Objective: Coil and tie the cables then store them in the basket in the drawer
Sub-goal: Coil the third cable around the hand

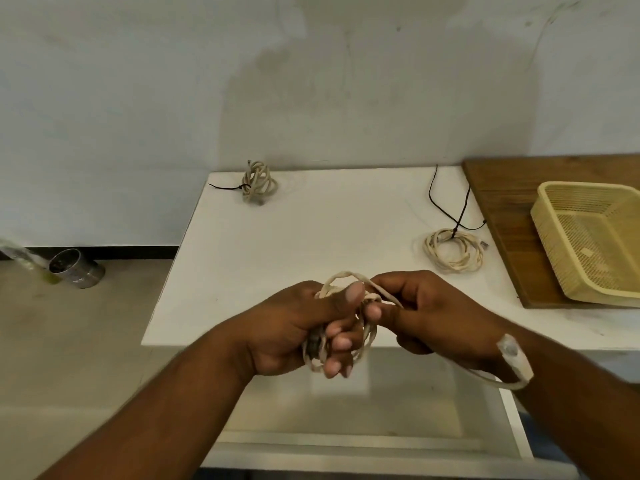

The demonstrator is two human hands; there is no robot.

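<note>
- Left hand (pixel 294 327): fingers (pixel 341 341) curled tight round the cable (pixel 346 277), thumb pressed on top. It clamps the made loops so they cannot spring apart.
- Right hand (pixel 426 310): thumb and forefinger pinch the loose strand just beside the bundle, feeding another turn (or a wrap round the middle, cannot tell which).
- The free tail runs under the right wrist, with its plug (pixel 516 358) lying against the forearm. Little slack left, so coiling looks nearly done. No tie on this one that I can see.
- The bundle is held in the air above the near edge of the table (pixel 311 237), over the drawer (pixel 346 410), which stands open below.
- Right coil (pixel 453 251) lies flat on the table near the board, a black tie (pixel 446 209) knotted on it with long ends trailing.
- Back coil (pixel 258 181) sits by the wall, also bound in black. Both judged ready to store.
- Basket (pixel 585 184) sits on the wooden board (pixel 502 188) at the right, well apart from the hands and not in the drawer yet.
- Can (pixel 78 268) on the floor, left (no part of the job).
</note>
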